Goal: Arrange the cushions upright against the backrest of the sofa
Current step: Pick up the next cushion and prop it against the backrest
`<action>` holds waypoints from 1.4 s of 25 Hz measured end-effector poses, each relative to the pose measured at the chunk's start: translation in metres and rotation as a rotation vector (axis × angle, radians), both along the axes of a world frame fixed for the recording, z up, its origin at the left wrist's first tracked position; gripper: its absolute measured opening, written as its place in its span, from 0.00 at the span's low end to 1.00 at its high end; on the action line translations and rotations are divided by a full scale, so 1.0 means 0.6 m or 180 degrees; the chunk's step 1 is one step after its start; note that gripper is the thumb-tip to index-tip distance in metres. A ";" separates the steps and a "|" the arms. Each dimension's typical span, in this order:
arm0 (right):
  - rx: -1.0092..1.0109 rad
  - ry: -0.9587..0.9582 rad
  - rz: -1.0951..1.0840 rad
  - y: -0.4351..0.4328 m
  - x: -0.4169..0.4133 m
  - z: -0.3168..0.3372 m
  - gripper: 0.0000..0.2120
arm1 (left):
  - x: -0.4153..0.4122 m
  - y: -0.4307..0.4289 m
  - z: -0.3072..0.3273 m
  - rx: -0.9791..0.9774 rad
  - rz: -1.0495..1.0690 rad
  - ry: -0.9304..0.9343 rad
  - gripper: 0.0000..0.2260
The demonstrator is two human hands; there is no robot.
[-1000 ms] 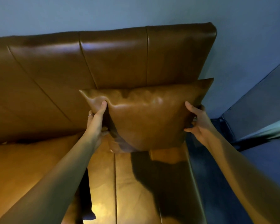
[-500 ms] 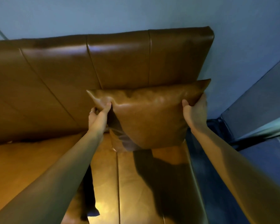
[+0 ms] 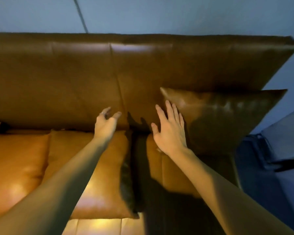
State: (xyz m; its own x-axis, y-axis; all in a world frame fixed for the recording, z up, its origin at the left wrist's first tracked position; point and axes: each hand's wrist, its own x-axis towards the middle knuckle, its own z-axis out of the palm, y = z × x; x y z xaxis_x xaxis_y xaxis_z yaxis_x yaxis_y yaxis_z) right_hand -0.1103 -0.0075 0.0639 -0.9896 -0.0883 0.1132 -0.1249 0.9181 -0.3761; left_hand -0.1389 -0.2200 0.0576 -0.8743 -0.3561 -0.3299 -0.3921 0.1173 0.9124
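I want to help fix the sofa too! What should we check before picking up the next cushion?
1. Brown cushion stands upright against the backrest: ok.
2. Left hand is empty and open: ok.
3. Right hand is off the upright cushion: cannot tell, its fingers overlap the cushion's edge.
4. Flat cushion on the seat is within reach: ok, it lies under the left arm.
5. Backrest space beside the upright cushion is free: ok.
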 end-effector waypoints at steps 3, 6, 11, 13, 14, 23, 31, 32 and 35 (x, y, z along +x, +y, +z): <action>-0.0071 -0.0313 0.0246 -0.120 0.018 -0.042 0.32 | 0.031 -0.127 -0.031 -0.0070 0.0178 -0.0112 0.25; -0.0347 -0.0858 0.0260 -0.232 0.032 -0.097 0.31 | 0.052 -0.251 -0.075 -0.0078 0.0342 -0.0232 0.24; -0.1092 -0.2077 -0.0527 -0.333 0.039 -0.187 0.33 | 0.087 -0.385 -0.161 -0.0095 0.0519 -0.0804 0.29; -0.1005 -0.2378 -0.0773 -0.352 0.042 -0.215 0.33 | 0.101 -0.420 -0.200 -0.0150 0.0576 -0.1112 0.29; -0.0974 -0.2444 -0.0882 -0.358 0.044 -0.225 0.34 | 0.110 -0.433 -0.219 -0.0206 0.0575 -0.1263 0.29; -0.3157 -0.3094 -0.2433 -0.297 0.012 -0.265 0.37 | 0.094 -0.448 -0.248 -0.0041 0.0790 -0.1582 0.44; -0.4112 -0.2257 -0.2438 -0.231 -0.003 -0.195 0.44 | 0.003 -0.396 -0.154 0.0058 0.0848 -0.1311 0.57; -0.4087 -0.2045 -0.2338 -0.219 -0.010 -0.176 0.45 | -0.013 -0.383 -0.134 0.0083 0.0807 -0.1188 0.57; -0.4130 -0.1688 -0.1988 -0.186 -0.036 -0.115 0.51 | -0.058 -0.351 -0.078 0.0057 0.0790 -0.0650 0.54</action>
State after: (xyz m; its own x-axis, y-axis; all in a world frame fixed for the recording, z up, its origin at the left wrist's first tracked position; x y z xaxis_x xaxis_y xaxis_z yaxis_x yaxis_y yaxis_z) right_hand -0.1318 -0.1190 -0.0052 -0.7801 0.2214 -0.5852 0.5465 -0.2141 -0.8096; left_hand -0.1739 -0.4306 0.0106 -0.6764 -0.5428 -0.4977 -0.5819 -0.0203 0.8130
